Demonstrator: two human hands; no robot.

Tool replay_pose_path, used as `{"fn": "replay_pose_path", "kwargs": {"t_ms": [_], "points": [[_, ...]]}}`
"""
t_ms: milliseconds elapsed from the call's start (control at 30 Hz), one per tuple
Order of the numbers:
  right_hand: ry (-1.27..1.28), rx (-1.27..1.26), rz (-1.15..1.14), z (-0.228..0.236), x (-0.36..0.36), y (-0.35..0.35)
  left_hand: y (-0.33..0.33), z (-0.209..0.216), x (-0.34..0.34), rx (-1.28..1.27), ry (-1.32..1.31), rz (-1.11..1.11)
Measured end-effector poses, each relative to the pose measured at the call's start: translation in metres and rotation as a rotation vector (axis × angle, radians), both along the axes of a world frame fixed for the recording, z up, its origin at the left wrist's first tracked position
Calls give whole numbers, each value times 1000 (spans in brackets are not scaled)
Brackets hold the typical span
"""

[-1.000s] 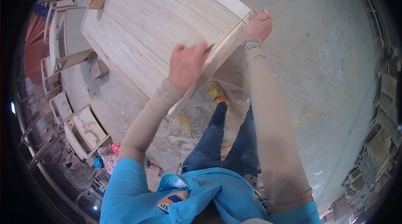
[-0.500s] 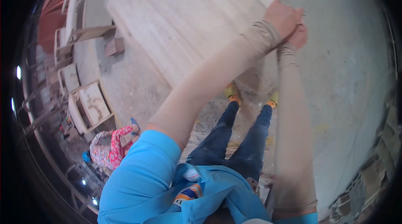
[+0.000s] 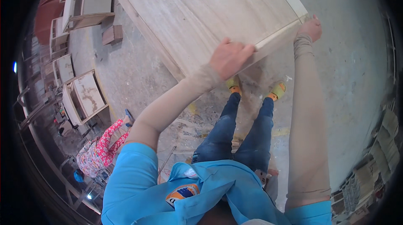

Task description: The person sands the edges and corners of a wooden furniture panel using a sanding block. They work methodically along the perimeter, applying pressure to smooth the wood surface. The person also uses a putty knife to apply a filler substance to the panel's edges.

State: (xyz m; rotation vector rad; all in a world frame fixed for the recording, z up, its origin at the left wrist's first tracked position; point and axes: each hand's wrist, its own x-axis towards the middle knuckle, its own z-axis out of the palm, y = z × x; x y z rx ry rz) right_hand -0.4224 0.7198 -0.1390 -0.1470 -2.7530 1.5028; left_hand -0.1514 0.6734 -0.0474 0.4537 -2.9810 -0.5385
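Concrete floor (image 3: 138,62): open cabinet (image 3: 89,92) at left, contents unclear
Wooden panel (image 3: 189,15): directly ahead
Left hand (image 3: 231,58): fingers bent at near edge, cannot tell if pinching
Right hand (image 3: 310,29): curled at right corner, grip unclear

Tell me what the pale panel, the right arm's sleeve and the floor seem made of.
Panel: probably wood or veneer, pale and matt, with grain-like streaks.
Sleeve: likely thin, stretchy beige fabric; it bunches in wrinkles near the wrist.
Floor: looks like concrete, dull grey, with specks and stains.
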Motion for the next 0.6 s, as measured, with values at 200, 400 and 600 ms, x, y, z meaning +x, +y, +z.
{"fn": "replay_pose_path", "kwargs": {"t_ms": [200,400,600], "points": [[-67,-39,-16,14,10,2,17,10,136,-51,-140,8],[-69,27,-16,18,8,-3,27,40,245,-46,-454,40],[-37,31,-24,16,4,-3,-1,31,129,-14,-75,121]]}}
